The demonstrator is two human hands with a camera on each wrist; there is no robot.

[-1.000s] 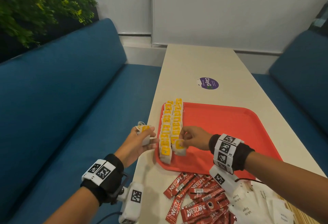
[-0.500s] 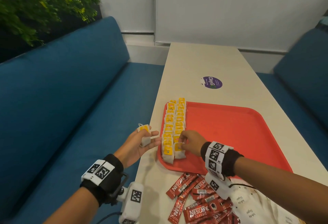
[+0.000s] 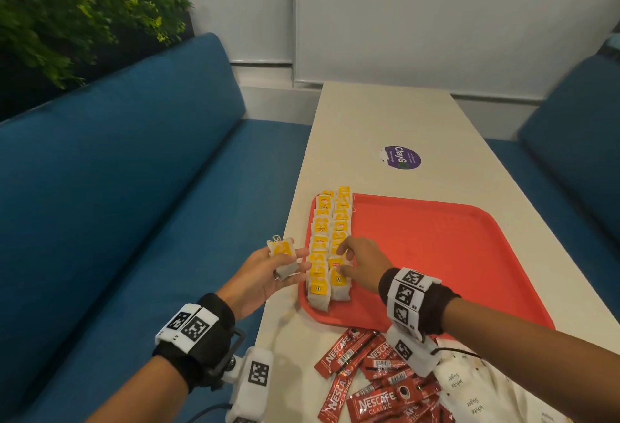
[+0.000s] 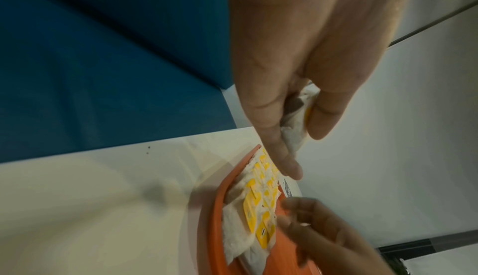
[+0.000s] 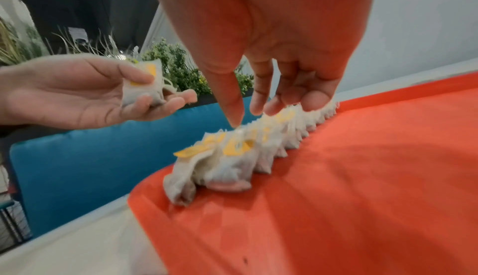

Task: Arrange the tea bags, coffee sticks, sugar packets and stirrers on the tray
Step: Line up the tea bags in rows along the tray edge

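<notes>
Two rows of yellow-tagged tea bags (image 3: 330,248) laid overlapping along left edge of red tray (image 3: 436,255), tray on pale table (image 3: 385,114). Left to right: blue bench seat (image 3: 117,171) beside table; left hand (image 3: 265,275) palm up, just off tray's left rim, grip closed round a small bundle of tea bags (image 3: 283,256), thumb on top, fingers beneath. Right hand (image 3: 362,266) over near end of the rows, grip loose and holding nothing, fingertips (image 5: 260,107) pointing down onto tops of bags; whether touching or just above, cannot tell. Near table edge, off tray: heap of red coffee sticks (image 3: 375,385), then white sugar packets (image 3: 469,392) partly under right forearm. Purple round sticker (image 3: 401,157) on table beyond tray.
</notes>
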